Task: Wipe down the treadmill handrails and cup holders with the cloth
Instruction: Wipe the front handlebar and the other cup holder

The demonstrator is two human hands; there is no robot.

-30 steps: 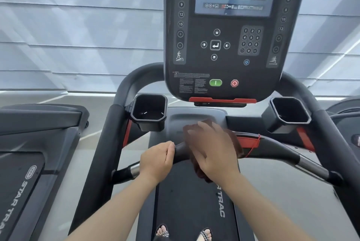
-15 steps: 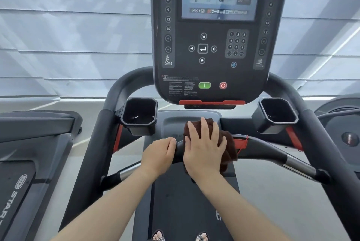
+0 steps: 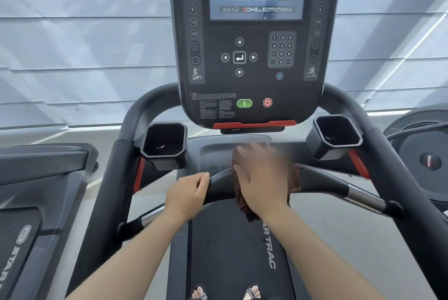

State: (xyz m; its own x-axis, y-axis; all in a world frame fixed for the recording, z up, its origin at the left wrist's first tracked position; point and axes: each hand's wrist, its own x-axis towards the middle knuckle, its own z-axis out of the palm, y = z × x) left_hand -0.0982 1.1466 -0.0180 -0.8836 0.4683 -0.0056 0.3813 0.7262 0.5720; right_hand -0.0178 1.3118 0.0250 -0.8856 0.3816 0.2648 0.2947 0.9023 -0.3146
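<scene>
The right hand (image 3: pixel 263 183) lies flat, fingers spread and blurred, pressing a dark brown cloth (image 3: pixel 294 179) onto the middle of the front crossbar handrail (image 3: pixel 322 182). The cloth is draped over the bar, with one end hanging below it toward the running belt (image 3: pixel 230 246) and an edge showing past the hand on the bar's right side. Just beside it, the left hand (image 3: pixel 188 194) is curled around the same bar, fingers wrapped over the top, steadying it; a short stretch of bare bar separates the two hands. The blur suggests the step in hand is rubbing the centre section of the crossbar. Judging from how things lie, the rest is not yet reached: the bar's right arm runs out to a metal sensor grip (image 3: pixel 363 199), and the left cup holder (image 3: pixel 164 144) and right cup holder (image 3: pixel 335 136) sit near the bar's two ends, below the console (image 3: pixel 252 57), both apart from the cloth. The next move likely calls for sliding the cloth outward along the bar with the palm kept firm, and shifting the left hand aside so the part beneath it can be wiped.
</scene>
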